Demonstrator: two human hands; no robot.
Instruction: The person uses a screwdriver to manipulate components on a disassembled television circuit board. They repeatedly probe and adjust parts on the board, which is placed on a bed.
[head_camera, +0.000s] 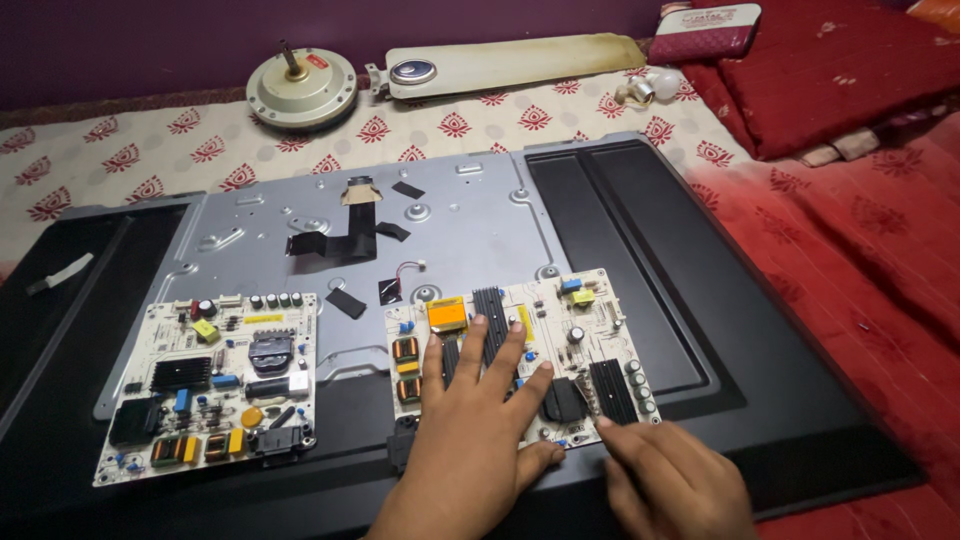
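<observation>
Surface: bed (120, 165) with a patterned sheet; red cushions at its right end.
Landmark: flat TV (640, 230) lying face down across the bed, rear cover off, grey metal chassis (460, 225) exposed.
Right board (590, 330): loose circuit board resting on the TV's lower middle, half on the chassis, half on the black panel.
Left hand (480, 430): fingers spread wide, palm flat on the right board, gripping nothing.
Right hand (675, 480): at the right board's lower right corner, fingertips touching the edge; fingers loosely bent, nothing held.
Left board (210, 385): similar board lying on the TV's lower left, well apart from both hands.
Cables: black ribbon strips (345, 240) on the chassis, unplugged.
Progress: both boards appear unmounted; neither is wired in.
Beyond TV: fan motor (300, 88) and fan blade (500, 65) near the wall.
</observation>
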